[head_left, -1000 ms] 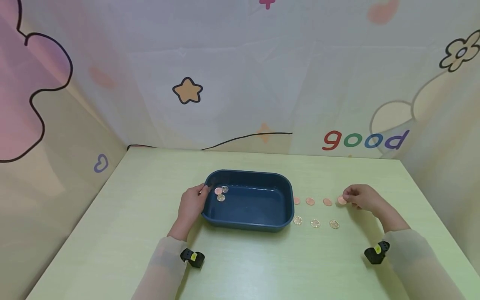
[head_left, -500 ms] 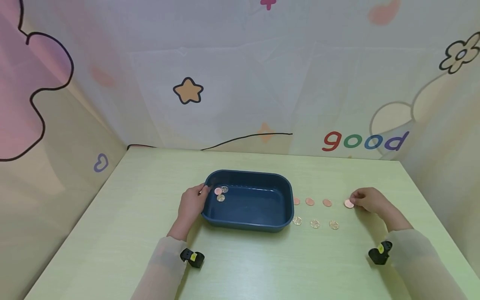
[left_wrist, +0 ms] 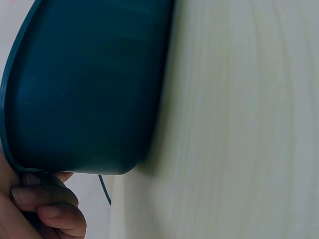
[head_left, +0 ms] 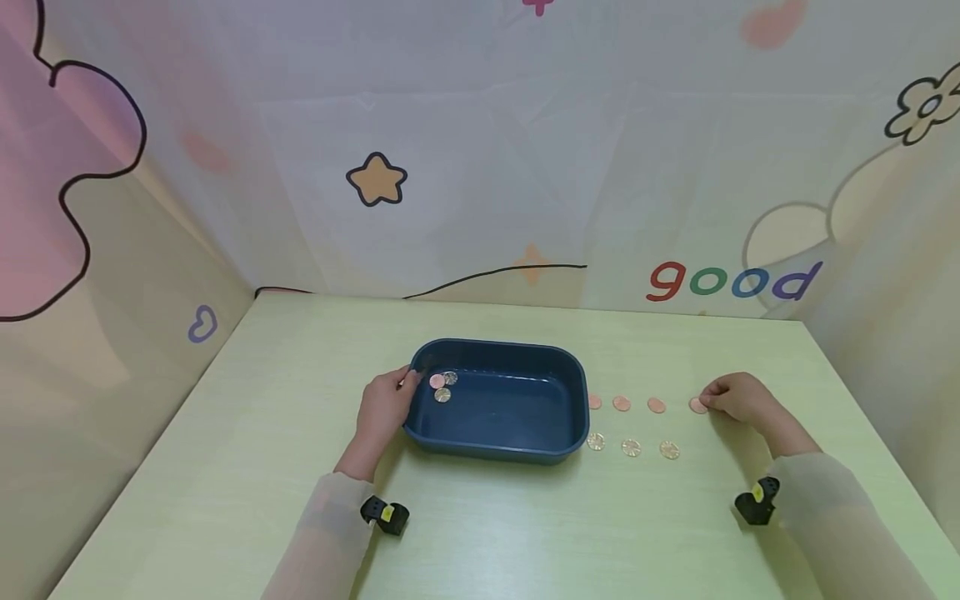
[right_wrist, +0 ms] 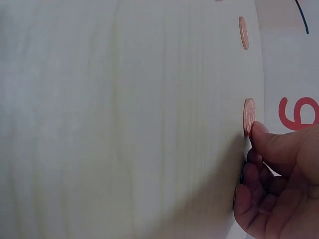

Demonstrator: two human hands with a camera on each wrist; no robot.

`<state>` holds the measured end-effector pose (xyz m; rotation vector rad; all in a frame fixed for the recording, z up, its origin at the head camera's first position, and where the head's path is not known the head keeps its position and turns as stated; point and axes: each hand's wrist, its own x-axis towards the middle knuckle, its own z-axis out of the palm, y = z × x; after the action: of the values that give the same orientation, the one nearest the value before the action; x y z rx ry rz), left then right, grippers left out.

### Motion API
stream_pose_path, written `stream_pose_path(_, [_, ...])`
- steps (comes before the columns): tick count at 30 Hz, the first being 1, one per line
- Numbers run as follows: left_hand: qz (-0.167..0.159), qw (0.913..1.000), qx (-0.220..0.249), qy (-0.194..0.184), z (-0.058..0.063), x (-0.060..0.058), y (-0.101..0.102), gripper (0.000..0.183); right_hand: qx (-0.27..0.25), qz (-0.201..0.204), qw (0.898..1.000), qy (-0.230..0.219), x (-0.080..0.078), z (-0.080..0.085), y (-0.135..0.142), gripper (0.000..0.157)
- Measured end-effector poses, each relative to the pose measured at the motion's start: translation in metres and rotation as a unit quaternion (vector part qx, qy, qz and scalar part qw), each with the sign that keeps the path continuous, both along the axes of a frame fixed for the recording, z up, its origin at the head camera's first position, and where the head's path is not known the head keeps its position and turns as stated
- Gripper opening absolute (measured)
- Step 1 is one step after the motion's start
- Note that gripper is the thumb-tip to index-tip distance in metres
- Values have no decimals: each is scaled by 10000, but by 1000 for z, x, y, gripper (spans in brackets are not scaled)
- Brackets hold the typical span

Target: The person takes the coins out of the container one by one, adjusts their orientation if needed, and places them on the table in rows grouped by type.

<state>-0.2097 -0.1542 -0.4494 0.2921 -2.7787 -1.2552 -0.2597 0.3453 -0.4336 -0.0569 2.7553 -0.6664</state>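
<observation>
A dark blue rectangular tray point(head_left: 495, 450) stands on the table, its left end gripped at the rim by my left hand point(head_left: 384, 408). Inside, near that end, lie a copper-coloured coin point(head_left: 437, 382) and two gold-coloured coins point(head_left: 442, 396). My right hand point(head_left: 738, 398) pinches another copper coin point(right_wrist: 248, 116) low at the table surface, thumb on its edge and the other fingers curled beneath. This coin is at the right end of a row of copper coins point(head_left: 657, 406). Closer to me runs a row of three gold coins point(head_left: 632, 448).
The leftmost coins of both rows lie right at the tray's right side. Behind the pale wooden table point(head_left: 480, 533) hangs a printed cloth point(head_left: 465, 167), with more cloth at both sides. Each wrist wears a small black camera point(head_left: 386, 516).
My right hand has moved a little to the right with the copper coin, widening its distance from the coin beside it, then held nearly still. The left hand and tray have stayed in place.
</observation>
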Motion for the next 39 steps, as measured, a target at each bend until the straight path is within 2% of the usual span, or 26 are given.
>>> stream_pose_path(9, [-12, 10000, 24, 19, 1, 0, 0, 40, -88, -36, 10000, -9, 3, -2, -9, 26])
stream_pose_path(19, [3, 10000, 51, -48, 0, 0, 0, 40, 300, 3, 9993, 211, 4, -8, -16, 20])
stream_pose_path(22, [5, 10000, 81, -45, 1, 0, 0, 41, 95, 32, 9999, 134, 5, -9, -12, 20])
stream_pose_path(28, [-6, 10000, 63, -57, 1, 1, -1, 41, -504, -66, 9981, -351, 5, -3, -1, 31])
stream_pose_path(32, [-29, 10000, 19, -44, -1, 0, -1, 41, -716, -3, 9963, -466, 5, 3, 3, 35])
stream_pose_path(35, [-34, 10000, 15, -16, -1, 0, -1, 40, -940, 7, 9950, -339, 6, 12, 1, 35])
stream_pose_path(39, [-36, 10000, 12, 24, 0, 0, -1, 40, -1128, 124, 9935, 116, 8, 30, -12, 35])
